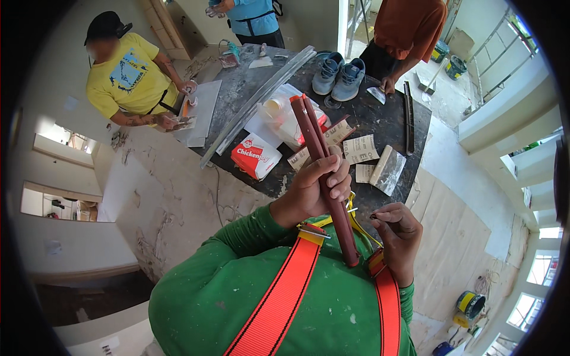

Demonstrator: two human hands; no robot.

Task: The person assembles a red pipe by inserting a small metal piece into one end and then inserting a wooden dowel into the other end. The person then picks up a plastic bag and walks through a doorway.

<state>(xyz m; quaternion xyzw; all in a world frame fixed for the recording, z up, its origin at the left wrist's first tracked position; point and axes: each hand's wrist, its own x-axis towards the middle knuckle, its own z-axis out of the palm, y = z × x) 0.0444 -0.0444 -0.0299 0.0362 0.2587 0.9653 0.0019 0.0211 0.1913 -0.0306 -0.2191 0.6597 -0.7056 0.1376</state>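
Observation:
My left hand [313, 185] is wrapped round a pair of long, slim maroon bars [341, 228], held side by side and upright in front of my chest. Their upper tips are a brighter orange-red and part slightly. Their lower end comes down against my green shirt, between the two orange harness straps [278, 291]. To the right, apart from the bars, my right hand [399, 237] pinches a small dark piece [373, 216] between thumb and fingers; its kind is too small to tell.
A dark table [261, 190] ahead bears grey shoes [349, 80], a red-and-white food box [255, 156], sandpaper pieces [360, 149], a plastic bag and long metal strips [261, 104]. Three people stand around it. Buckets [471, 304] sit on the floor at right.

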